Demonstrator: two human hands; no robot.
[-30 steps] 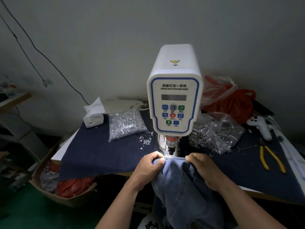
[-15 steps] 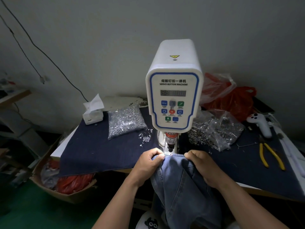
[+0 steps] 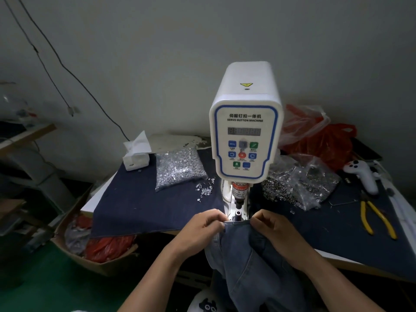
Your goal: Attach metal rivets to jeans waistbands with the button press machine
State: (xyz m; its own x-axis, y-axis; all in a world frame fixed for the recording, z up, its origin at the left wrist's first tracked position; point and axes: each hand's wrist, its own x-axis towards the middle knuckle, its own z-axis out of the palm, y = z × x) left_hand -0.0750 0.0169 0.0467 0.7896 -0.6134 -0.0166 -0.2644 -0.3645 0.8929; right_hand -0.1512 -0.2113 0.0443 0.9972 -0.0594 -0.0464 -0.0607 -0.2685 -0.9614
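Since a moment ago you've drawn the jeans waistband (image 3: 237,224) back off the button press machine's (image 3: 245,136) lower die (image 3: 238,214) at the tabletop's front edge, left hand (image 3: 203,230) and right hand (image 3: 273,228) both pinching it, and no rivet shows on the band yet, so pressing seemingly remains.

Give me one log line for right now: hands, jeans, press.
left hand: grips waistband | right hand: grips waistband | jeans: edge just short of die | press: ram raised
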